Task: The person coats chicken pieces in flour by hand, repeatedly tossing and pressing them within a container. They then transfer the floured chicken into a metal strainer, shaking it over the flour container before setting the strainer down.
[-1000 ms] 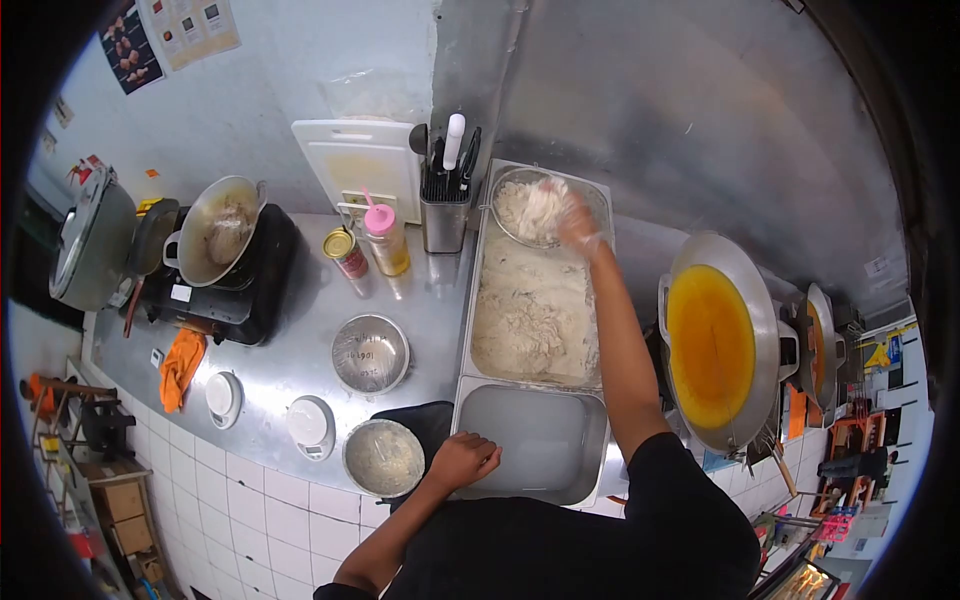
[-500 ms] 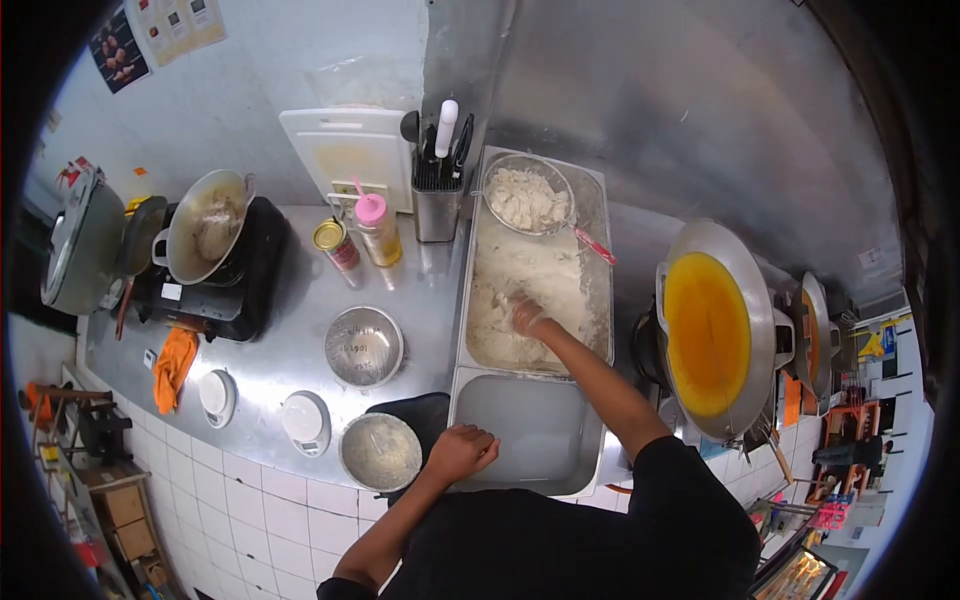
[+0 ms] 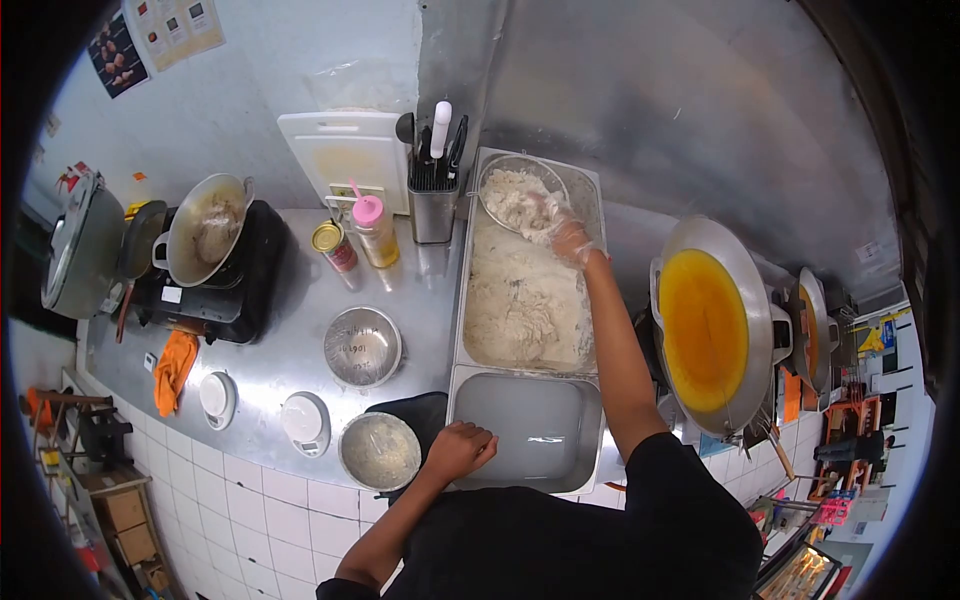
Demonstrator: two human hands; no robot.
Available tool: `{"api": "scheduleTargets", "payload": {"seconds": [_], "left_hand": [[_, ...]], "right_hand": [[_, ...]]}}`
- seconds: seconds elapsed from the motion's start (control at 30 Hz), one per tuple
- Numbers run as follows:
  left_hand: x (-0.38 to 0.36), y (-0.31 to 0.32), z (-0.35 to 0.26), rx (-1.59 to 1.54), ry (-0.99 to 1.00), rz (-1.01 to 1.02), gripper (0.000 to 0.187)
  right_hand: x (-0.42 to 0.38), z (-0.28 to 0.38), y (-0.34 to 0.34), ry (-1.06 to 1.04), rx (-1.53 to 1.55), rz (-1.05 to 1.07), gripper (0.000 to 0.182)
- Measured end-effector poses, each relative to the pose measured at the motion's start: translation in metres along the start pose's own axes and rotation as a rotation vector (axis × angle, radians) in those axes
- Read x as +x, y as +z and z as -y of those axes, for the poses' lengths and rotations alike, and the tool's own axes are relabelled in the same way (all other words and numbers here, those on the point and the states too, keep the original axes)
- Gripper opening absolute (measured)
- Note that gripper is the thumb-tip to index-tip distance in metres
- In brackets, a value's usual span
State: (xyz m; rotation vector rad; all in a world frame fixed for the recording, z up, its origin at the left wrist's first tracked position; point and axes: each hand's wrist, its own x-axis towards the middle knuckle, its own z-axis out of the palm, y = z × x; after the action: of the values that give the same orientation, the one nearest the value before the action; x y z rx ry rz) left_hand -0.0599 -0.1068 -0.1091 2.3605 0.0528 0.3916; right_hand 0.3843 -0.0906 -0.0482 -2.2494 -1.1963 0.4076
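Note:
My right hand (image 3: 568, 238), in a clear plastic glove, is at the right rim of a wire strainer (image 3: 492, 208). Its floury fingers reach over the battered-looking pieces (image 3: 516, 196) inside and are smeared by motion. The strainer's handle is mostly covered by this hand. Below the strainer, a deep steel pan holds loose flour (image 3: 520, 300). My bare left hand (image 3: 460, 452) is curled closed with nothing showing in it, beside the near left corner of a second pan of cloudy water (image 3: 525, 425). A metal bowl with pale contents (image 3: 380, 452) stands to its left.
A large wok of orange oil (image 3: 704, 330) stands close on the right. On the left counter are a steel bowl (image 3: 362, 346), white scales (image 3: 304, 420), a pink-lidded bottle (image 3: 372, 232), a can (image 3: 333, 244), a knife holder (image 3: 434, 212) and a pot on a stove (image 3: 208, 228).
My right hand has moved up and right, out of the flour to the strainer. The flour where it was now lies heaped. My left hand stays in place.

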Motion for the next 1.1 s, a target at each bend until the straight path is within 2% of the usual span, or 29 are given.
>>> {"api": "scheduleTargets", "payload": {"seconds": [0.03, 0.07, 0.13, 0.17, 0.33, 0.43, 0.47, 0.57, 0.63, 0.7, 0.77, 0.83, 0.93, 1.03, 1.1], "left_hand": [[0.0, 0.001, 0.0, -0.003, 0.0, -0.007, 0.025], [0.001, 0.0, -0.001, -0.004, -0.005, -0.004, 0.025], [0.002, -0.005, -0.003, -0.004, -0.012, 0.009, 0.026], [0.001, -0.005, -0.002, -0.009, -0.008, 0.001, 0.026], [0.0, 0.0, 0.0, -0.03, 0.009, -0.035, 0.027], [0.0, 0.003, 0.003, -0.026, 0.032, -0.016, 0.027], [0.0, 0.002, 0.003, -0.029, 0.035, -0.018, 0.027], [-0.002, 0.0, 0.001, -0.028, 0.015, -0.041, 0.027], [-0.002, 0.0, 0.0, -0.027, 0.004, -0.044, 0.027], [-0.002, 0.002, 0.0, -0.031, 0.007, -0.052, 0.028], [-0.002, 0.003, 0.001, -0.035, 0.011, -0.045, 0.028], [-0.001, 0.002, 0.001, -0.034, 0.017, -0.027, 0.028], [-0.002, 0.0, -0.001, -0.106, -0.054, 0.045, 0.028], [-0.001, -0.002, -0.002, -0.091, -0.054, 0.038, 0.027], [-0.002, -0.002, -0.001, -0.112, -0.061, 0.032, 0.027]], "right_hand": [[-0.005, -0.005, 0.003, 0.074, -0.06, 0.07, 0.072], [-0.01, -0.037, 0.024, 0.095, -0.135, 0.192, 0.069], [-0.031, -0.147, 0.109, 0.057, -0.271, 0.507, 0.064], [-0.052, -0.177, 0.149, 0.039, -0.303, 0.625, 0.062], [-0.122, -0.129, 0.193, -0.015, -0.57, 0.389, 0.029], [-0.103, -0.118, 0.175, -0.027, -0.646, 0.401, 0.033], [-0.097, -0.113, 0.166, 0.018, -0.665, 0.477, 0.039], [-0.069, -0.11, 0.129, -0.026, -0.604, 0.509, 0.048], [-0.052, -0.09, 0.081, 0.116, -0.22, 0.411, 0.06], [-0.037, -0.09, 0.05, -0.068, 0.091, 0.108, 0.071], [-0.014, -0.038, -0.004, 0.114, 0.099, 0.074, 0.072], [0.008, -0.033, -0.02, 0.133, 0.248, -0.15, 0.069], [0.022, -0.023, -0.031, -0.155, 0.151, -0.313, 0.055], [0.006, -0.02, -0.02, 0.013, 0.187, -0.242, 0.049], [-0.017, -0.025, -0.008, 0.171, 0.151, 0.053, 0.045]]}}
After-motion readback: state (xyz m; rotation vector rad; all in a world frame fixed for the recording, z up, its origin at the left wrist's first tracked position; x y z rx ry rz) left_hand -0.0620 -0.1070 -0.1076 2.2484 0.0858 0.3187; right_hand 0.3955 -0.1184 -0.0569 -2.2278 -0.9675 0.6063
